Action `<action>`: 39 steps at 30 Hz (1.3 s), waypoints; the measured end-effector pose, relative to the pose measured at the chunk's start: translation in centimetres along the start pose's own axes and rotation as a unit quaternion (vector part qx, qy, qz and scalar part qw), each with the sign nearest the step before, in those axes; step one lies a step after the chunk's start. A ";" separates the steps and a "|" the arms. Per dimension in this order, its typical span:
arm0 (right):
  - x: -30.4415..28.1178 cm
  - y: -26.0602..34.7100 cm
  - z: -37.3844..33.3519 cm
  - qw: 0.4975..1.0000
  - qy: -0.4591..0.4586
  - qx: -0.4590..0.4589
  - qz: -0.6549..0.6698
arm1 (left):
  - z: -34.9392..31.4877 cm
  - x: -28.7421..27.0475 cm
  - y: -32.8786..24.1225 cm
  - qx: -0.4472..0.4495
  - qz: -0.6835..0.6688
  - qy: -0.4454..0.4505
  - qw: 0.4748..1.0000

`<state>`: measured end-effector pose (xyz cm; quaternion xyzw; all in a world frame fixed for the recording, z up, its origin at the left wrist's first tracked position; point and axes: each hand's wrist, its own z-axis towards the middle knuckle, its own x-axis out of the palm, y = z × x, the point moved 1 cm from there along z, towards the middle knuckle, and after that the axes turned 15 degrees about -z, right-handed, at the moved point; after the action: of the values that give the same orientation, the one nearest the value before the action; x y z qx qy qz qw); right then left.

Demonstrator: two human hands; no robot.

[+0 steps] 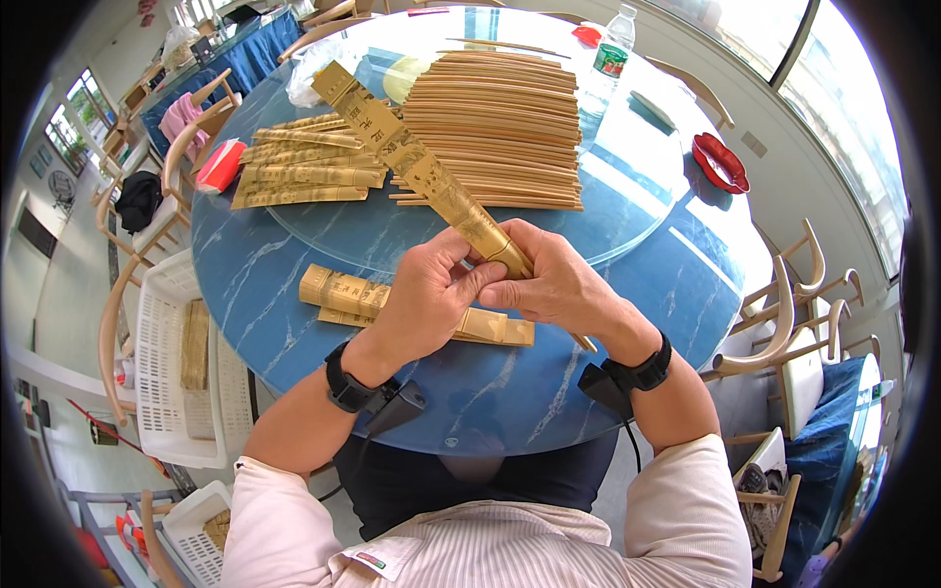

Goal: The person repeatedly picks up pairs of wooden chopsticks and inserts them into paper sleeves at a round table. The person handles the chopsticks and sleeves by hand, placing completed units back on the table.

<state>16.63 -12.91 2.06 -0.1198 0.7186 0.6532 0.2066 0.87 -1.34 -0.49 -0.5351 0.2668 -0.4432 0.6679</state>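
Observation:
Both my hands are closed on one long gold printed paper sleeve (412, 162), which slants up to the far left above the table. My left hand (426, 294) pinches its lower end from the left. My right hand (569, 284) grips the same end, thumbs close together. Thin wooden stick ends (585, 342) stick out below my right hand. Under my left hand lie a few more gold sleeves (338, 288), partly covered by it. Beyond, a large pile of thin wooden sticks (495, 127) sits beside a fanned heap of gold sleeves (309, 176).
A glass turntable (627, 240) covers the middle of the round blue table (265, 323). Around it are a plastic bottle (615, 44), a red dish (720, 164), a red-and-white packet (221, 167) and a clear bag (314, 71). A white basket (162, 421) stands left; chairs (784, 323) stand right.

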 end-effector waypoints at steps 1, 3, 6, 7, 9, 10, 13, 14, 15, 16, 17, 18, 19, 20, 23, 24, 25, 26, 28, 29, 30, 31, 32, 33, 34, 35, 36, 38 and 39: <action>0.0 0.2 0.0 1.000 -0.006 -0.003 0.003 | 0.0 0.0 -0.2 -0.013 -0.016 0.006 1.000; -0.2 0.5 -0.2 1.000 0.004 0.011 0.021 | 0.2 0.2 -0.9 -0.038 -0.048 0.018 0.998; -0.1 1.0 -0.4 0.999 -0.006 0.008 0.035 | 0.2 0.2 -1.3 -0.023 -0.114 -0.022 0.993; 0.0 1.0 -0.4 0.999 -0.013 0.002 0.037 | 0.4 -0.4 -1.2 0.011 -0.118 -0.051 0.992; -0.5 0.3 0.1 1.000 -0.018 0.016 0.001 | 1.1 -2.4 -0.9 0.077 -0.126 -0.106 0.983; -0.8 -0.1 0.2 0.999 -0.021 0.023 -0.018 | 1.5 -3.2 -1.1 0.099 -0.151 -0.147 0.973; -1.6 -0.5 0.3 0.996 -0.084 0.002 -0.041 | 2.3 -5.3 -1.9 0.143 -0.204 -0.237 0.939; -1.8 -0.6 0.4 0.994 -0.097 0.003 -0.041 | 2.3 -5.9 -1.9 0.141 -0.209 -0.250 0.935; -1.4 -0.4 0.5 0.991 -0.127 -0.026 -0.026 | 2.3 -6.2 -1.9 0.139 -0.213 -0.262 0.931; -1.4 -0.3 0.6 0.992 -0.122 -0.024 -0.031 | 2.3 -6.3 -1.8 0.139 -0.210 -0.253 0.934; -1.4 -0.4 0.7 0.992 -0.118 -0.018 -0.035 | 2.3 -6.2 -1.4 0.137 -0.208 -0.243 0.937; -1.4 -0.5 0.6 0.993 -0.115 -0.011 -0.039 | 2.2 -6.0 -1.2 0.135 -0.206 -0.233 0.941; -1.3 -0.4 0.6 0.994 -0.109 -0.008 -0.030 | 2.1 -5.5 -1.1 0.122 -0.202 -0.210 0.949; -1.3 -0.4 0.5 0.994 -0.104 -0.004 -0.021 | 2.1 -5.0 -0.9 0.115 -0.190 -0.196 0.955; -1.1 -0.3 0.5 0.996 -0.087 0.015 -0.001 | 1.9 -3.2 -0.1 0.094 -0.164 -0.162 0.968; -1.0 -0.4 0.5 0.996 -0.081 0.024 0.004 | 1.8 -2.7 0.1 0.086 -0.152 -0.157 0.972; -0.9 -0.4 0.6 0.997 -0.074 0.024 0.004 | 1.7 -2.4 0.2 0.079 -0.140 -0.152 0.975; -0.7 -0.5 0.6 0.997 -0.067 0.029 0.008 | 1.5 -2.0 0.5 0.068 -0.129 -0.148 0.978; -0.4 -0.6 0.6 0.998 -0.053 0.037 0.017 | 1.3 -1.6 0.8 0.051 -0.124 -0.129 0.983; -0.3 -0.4 0.6 0.997 -0.052 0.045 0.028 | 1.3 -1.5 0.8 0.044 -0.119 -0.120 0.985; -0.2 -0.3 0.5 0.997 -0.051 0.045 0.034 | 1.2 -1.3 0.8 0.029 -0.120 -0.105 0.987; -0.1 -0.3 0.5 0.997 -0.050 0.045 0.040 | 1.1 -1.0 0.8 0.014 -0.121 -0.091 0.988; -0.1 -0.1 0.5 0.997 -0.048 0.040 0.045 | 1.1 -1.0 0.7 0.002 -0.118 -0.077 0.990; -0.2 0.1 0.4 0.997 -0.045 0.045 0.043 | 1.1 -1.2 0.8 -0.004 -0.126 -0.073 0.989; -0.2 0.3 0.3 0.997 -0.040 0.048 0.041 | 1.2 -1.6 1.0 -0.010 -0.133 -0.070 0.989; -0.2 0.4 0.2 0.997 -0.034 0.050 0.040 | 1.3 -1.9 1.0 -0.015 -0.139 -0.068 0.988; -0.2 0.5 0.2 0.998 -0.026 0.048 0.029 | 1.5 -2.1 0.8 -0.001 -0.176 -0.090 0.980; -0.2 0.4 0.0 0.999 -0.006 0.040 0.011 | 1.9 -2.9 -0.2 0.025 -0.243 -0.136 0.960; -0.2 0.6 0.0 0.999 0.021 0.043 -0.004 | 2.0 -3.3 -0.7 0.032 -0.272 -0.151 0.950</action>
<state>16.56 -12.88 2.68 -0.1276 0.7496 0.6181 0.1995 0.78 2.49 0.38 -0.6266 -0.0067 -0.5300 0.5713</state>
